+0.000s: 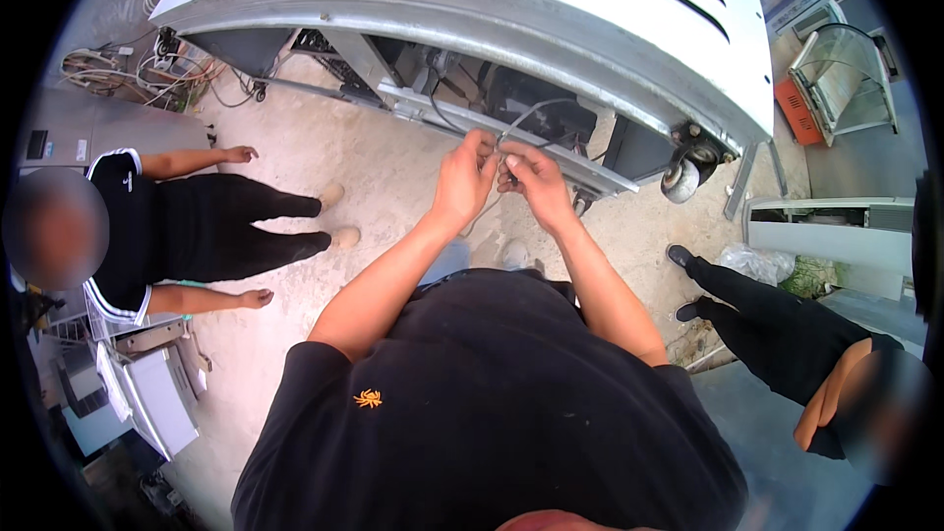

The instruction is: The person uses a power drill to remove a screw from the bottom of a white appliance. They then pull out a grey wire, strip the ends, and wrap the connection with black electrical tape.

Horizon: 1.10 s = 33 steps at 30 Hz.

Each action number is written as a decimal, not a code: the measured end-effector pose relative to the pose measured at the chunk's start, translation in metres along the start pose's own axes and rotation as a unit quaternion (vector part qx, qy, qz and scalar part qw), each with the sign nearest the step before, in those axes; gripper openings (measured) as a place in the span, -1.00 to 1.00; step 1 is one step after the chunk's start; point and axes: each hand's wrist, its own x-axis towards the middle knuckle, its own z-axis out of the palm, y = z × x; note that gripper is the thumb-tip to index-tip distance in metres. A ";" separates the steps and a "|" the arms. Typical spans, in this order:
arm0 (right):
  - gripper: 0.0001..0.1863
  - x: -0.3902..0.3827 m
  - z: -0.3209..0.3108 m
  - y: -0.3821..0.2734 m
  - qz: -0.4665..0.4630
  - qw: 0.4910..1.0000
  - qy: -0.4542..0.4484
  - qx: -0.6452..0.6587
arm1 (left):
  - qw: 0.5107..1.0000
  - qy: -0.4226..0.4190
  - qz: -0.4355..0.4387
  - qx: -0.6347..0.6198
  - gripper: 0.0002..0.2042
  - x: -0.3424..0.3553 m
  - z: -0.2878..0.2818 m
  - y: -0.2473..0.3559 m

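Note:
Both of my hands are close together in front of the open underside of a large white metal appliance (393,0). My left hand (466,182) pinches a thin grey cable (536,110) between thumb and fingers. Beside it, almost touching, my right hand (536,183) is closed on the same cable, its fingers curled. From the hands the cable arcs up toward the appliance's open base, and a length hangs below them. A dark rounded unit (541,98), perhaps a compressor, sits inside the base behind a metal rail (413,98). The exact cable part between my fingertips is too small to make out.
A caster wheel (680,177) is under the appliance's right end. One person (187,226) stands at left, another (787,334) at right with folded arms. Tangled cables (147,69) lie at far left. A glass display case (844,79) and a plastic bag (757,262) are at right.

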 end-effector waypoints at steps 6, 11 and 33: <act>-0.68 -0.004 -0.011 -0.015 -0.028 0.986 -0.058 -0.152 | 0.999 0.008 -0.037 0.028 -0.86 -0.008 0.007 -0.001; -0.65 -0.004 -0.010 -0.026 -0.074 0.954 -0.052 -0.285 | 0.998 0.016 -0.058 0.001 -0.89 0.000 0.009 -0.010; -0.75 0.019 -0.029 -0.009 0.011 0.998 -0.011 -0.067 | 0.947 -0.153 -0.115 -0.257 -0.80 0.025 0.001 -0.044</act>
